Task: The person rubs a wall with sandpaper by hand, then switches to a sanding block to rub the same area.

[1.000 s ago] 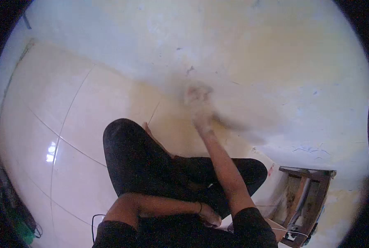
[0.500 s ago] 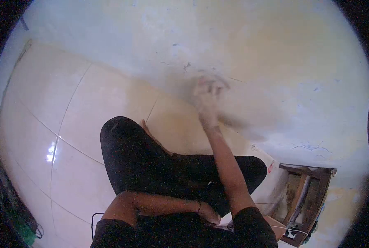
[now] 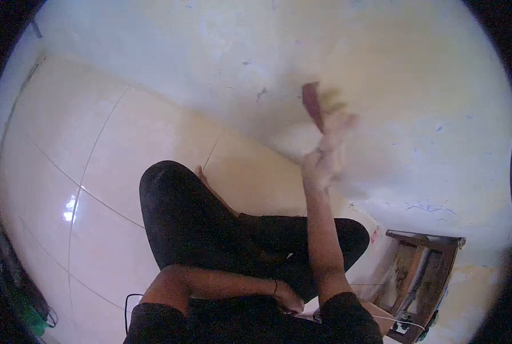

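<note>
Out in front of the wall, my right hand (image 3: 327,146) is smeared by motion, its fingers bent around a flat, dark reddish-brown piece (image 3: 311,103) that sticks up past them. The piece's exact kind is too blurred to name. The peeling, pale yellowish wall (image 3: 382,63) lies just behind it. My left hand (image 3: 289,298), with a dark band (image 3: 276,286) at its wrist, rests low across my lap. Its fingertips are hidden against the dark trousers (image 3: 181,223), beside a small pale patch.
Shiny beige floor tiles (image 3: 104,189) spread to the left, with a bare foot (image 3: 204,176) by my folded leg. A brown wooden frame (image 3: 422,269) leans at lower right, a white cable (image 3: 402,322) near it. Green material (image 3: 32,321) lies at lower left.
My right hand has moved right along the wall and turned, so the reddish-brown piece now shows clearly above the fingers. The left hand stays in the lap.
</note>
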Tool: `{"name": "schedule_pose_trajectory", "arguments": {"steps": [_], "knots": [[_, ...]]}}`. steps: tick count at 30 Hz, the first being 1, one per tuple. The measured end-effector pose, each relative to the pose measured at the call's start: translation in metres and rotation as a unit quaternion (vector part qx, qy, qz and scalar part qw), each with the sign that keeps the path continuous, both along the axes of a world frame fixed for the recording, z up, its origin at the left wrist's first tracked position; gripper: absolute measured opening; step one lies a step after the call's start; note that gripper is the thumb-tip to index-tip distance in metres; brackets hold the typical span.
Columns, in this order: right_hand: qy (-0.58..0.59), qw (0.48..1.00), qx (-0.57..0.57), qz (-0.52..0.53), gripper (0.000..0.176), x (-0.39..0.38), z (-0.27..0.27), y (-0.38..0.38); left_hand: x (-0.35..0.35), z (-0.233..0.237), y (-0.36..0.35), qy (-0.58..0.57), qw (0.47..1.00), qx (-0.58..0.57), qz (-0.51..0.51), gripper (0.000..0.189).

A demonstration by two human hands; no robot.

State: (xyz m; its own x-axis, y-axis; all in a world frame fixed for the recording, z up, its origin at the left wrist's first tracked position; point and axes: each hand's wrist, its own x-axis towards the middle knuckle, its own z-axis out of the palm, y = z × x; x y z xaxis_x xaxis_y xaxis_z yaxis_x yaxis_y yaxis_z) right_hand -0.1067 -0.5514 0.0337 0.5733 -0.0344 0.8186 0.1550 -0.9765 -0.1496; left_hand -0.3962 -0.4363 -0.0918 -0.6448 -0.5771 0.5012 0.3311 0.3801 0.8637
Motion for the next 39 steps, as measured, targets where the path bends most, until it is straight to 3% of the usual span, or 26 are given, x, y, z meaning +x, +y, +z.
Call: {"name": "schedule_pose_trajectory", "arguments": {"steps": [2, 3, 5, 7, 9, 11, 13, 15, 17, 19, 20, 22, 23, 25, 28, 30, 32, 33, 35, 37, 39], "knots": [[0.021, 0.996, -0.054, 0.074, 0.045, 0.007, -0.022, 0.003, -0.015, -0.020, -0.004, 0.006, 1.000, 0.008, -0.016, 0.027], [0.003, 0.995, -0.032, 0.090, 0.046, 0.003, -0.028, 0.007, -0.031, -0.033, -0.007, 0.026, 0.994, 0.087, -0.054, 0.027], [-0.023, 0.992, 0.014, 0.124, 0.049, -0.017, -0.032, 0.020, -0.028, -0.033, -0.006, 0.032, 0.988, 0.133, -0.070, 0.027], [-0.066, 0.998, -0.015, 0.020, 0.051, -0.015, -0.011, 0.021, -0.022, -0.025, -0.008, 0.006, 0.998, 0.059, -0.029, 0.026], [-0.021, 0.999, -0.028, -0.038, 0.056, -0.006, 0.000, 0.015, -0.036, -0.037, -0.012, 0.032, 0.999, 0.019, -0.007, 0.026], [0.107, 0.992, -0.012, -0.060, 0.063, 0.008, 0.001, 0.003, -0.028, -0.026, -0.007, 0.041, 0.996, 0.075, -0.033, 0.026], [0.201, 0.968, -0.114, -0.103, 0.067, 0.028, -0.031, 0.005, -0.011, -0.010, 0.002, 0.025, 0.969, 0.223, -0.103, 0.026], [0.320, 0.899, -0.274, -0.122, 0.064, 0.032, -0.095, 0.007, -0.034, -0.030, -0.001, 0.057, 0.987, 0.134, -0.064, 0.027], [0.311, 0.946, -0.073, 0.058, 0.061, 0.027, -0.145, 0.025, -0.020, -0.028, -0.002, 0.051, 0.987, 0.142, -0.061, 0.028], [0.316, 0.921, -0.033, 0.226, 0.059, 0.019, -0.131, 0.032, 0.016, 0.012, 0.007, 0.023, 0.963, 0.247, -0.103, 0.028], [0.319, 0.897, -0.013, 0.306, 0.058, 0.011, -0.117, 0.035, 0.014, 0.011, 0.007, 0.035, 0.973, 0.213, -0.085, 0.028], [0.329, 0.920, 0.098, 0.187, 0.054, -0.015, -0.054, 0.039, 0.007, 0.003, 0.003, 0.057, 0.987, 0.144, -0.050, 0.029], [0.281, 0.940, 0.140, 0.137, 0.053, -0.024, -0.026, 0.036, 0.002, -0.002, 0.001, 0.051, 0.980, 0.178, -0.067, 0.030], [0.065, 0.972, 0.220, 0.044, 0.052, -0.027, 0.031, 0.028, -0.010, -0.009, 0.002, 0.039, 0.962, 0.249, -0.103, 0.030], [-0.237, 0.936, 0.255, -0.045, 0.052, -0.023, 0.075, 0.002, 0.004, 0.003, 0.007, 0.034, 0.953, 0.278, -0.116, 0.030], [-0.158, 0.973, 0.149, -0.083, 0.057, -0.043, 0.019, -0.062, 0.002, -0.004, 0.008, 0.040, 0.971, 0.215, -0.095, 0.030], [0.108, 0.960, -0.045, -0.255, 0.060, -0.044, -0.031, -0.078, 0.001, -0.003, 0.010, 0.039, 0.974, 0.202, -0.092, 0.029], [0.158, 0.961, -0.090, -0.209, 0.057, -0.036, -0.061, -0.071, 0.007, 0.004, 0.011, 0.033, 0.970, 0.219, -0.100, 0.029], [0.162, 0.985, -0.023, 0.048, 0.052, -0.006, -0.114, -0.028, 0.003, -0.003, 0.014, 0.021, 0.972, 0.206, -0.111, 0.028], [0.254, 0.952, 0.037, 0.170, 0.048, -0.007, -0.107, 0.006, -0.019, -0.019, 0.010, 0.037, 0.989, 0.113, -0.090, 0.027], [0.335, 0.906, 0.162, 0.201, 0.045, -0.008, -0.077, 0.019, -0.009, -0.003, 0.015, 0.053, 0.997, 0.023, -0.058, 0.025]]}}
